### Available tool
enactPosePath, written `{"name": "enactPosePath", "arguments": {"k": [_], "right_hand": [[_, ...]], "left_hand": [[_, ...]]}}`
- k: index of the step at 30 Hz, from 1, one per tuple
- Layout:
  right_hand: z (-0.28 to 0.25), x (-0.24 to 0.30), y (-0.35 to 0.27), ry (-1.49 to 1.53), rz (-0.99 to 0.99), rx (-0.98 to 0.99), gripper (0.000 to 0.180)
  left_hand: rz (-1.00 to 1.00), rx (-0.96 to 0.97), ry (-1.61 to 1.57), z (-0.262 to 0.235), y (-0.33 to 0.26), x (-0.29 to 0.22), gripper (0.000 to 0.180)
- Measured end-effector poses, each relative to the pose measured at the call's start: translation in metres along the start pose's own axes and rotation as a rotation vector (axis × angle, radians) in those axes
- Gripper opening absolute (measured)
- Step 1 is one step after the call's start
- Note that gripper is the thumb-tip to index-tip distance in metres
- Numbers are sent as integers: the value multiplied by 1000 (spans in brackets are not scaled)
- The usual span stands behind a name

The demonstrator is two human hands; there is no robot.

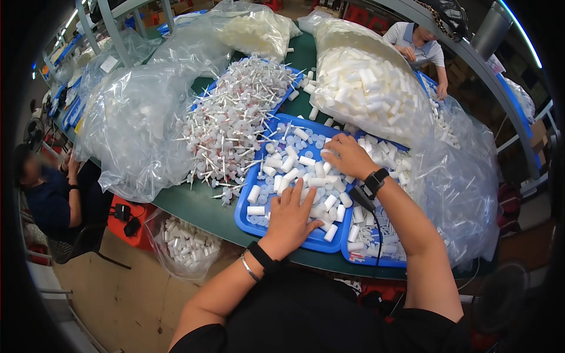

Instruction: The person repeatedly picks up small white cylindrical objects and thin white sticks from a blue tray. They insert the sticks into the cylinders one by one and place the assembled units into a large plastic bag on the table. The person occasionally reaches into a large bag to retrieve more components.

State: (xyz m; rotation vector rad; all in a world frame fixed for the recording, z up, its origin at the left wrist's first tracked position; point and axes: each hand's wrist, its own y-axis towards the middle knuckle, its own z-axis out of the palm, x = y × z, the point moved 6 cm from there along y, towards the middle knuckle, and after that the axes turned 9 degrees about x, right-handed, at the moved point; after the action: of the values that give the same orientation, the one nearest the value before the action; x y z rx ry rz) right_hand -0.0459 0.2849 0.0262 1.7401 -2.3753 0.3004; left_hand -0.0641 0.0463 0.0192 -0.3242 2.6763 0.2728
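Observation:
My left hand (pixel 289 216) lies spread over a blue tray (pixel 242 213), palm down, its fingertips touching loose white cylinders (pixel 255 193). The tray also has translucent round caps (pixel 276 219) mixed among the cylinders. Farther right, my right hand (pixel 350 156) reaches over the tray's right side. Its fingers are bent but apart, the tips down at the cylinders there; I make out no piece gripped in them. Under my right forearm, a second blue tray (pixel 385 262) has white cylinders and thin white sticks in it.
A heap of white-stemmed parts (pixel 226 126) rises behind the left tray. Clear plastic bags (pixel 138 126) stand at left; a large bag of white cylinders (pixel 371 88) stands behind the trays. A black device with a cable (pixel 362 199) sits between the trays. Two people (pixel 50 188) work nearby.

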Motion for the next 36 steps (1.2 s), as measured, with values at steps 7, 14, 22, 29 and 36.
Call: {"name": "enactPosePath", "arguments": {"k": [7, 14, 22, 29, 36], "right_hand": [[-11, 46, -47, 26, -203, -117, 29], [-16, 36, -73, -130, -274, -221, 21], [-53, -50, -121, -107, -127, -362, 16], [-159, -69, -176, -8, 50, -491, 20], [-384, -183, -225, 99, 221, -1005, 26]], "left_hand": [[93, -14, -110, 3, 16, -11, 70], [195, 35, -202, -3, 47, -37, 60], [236, 57, -468, 29, 111, -87, 57], [331, 199, -512, 59, 150, -138, 83], [455, 210, -395, 14, 117, -141, 64]]}}
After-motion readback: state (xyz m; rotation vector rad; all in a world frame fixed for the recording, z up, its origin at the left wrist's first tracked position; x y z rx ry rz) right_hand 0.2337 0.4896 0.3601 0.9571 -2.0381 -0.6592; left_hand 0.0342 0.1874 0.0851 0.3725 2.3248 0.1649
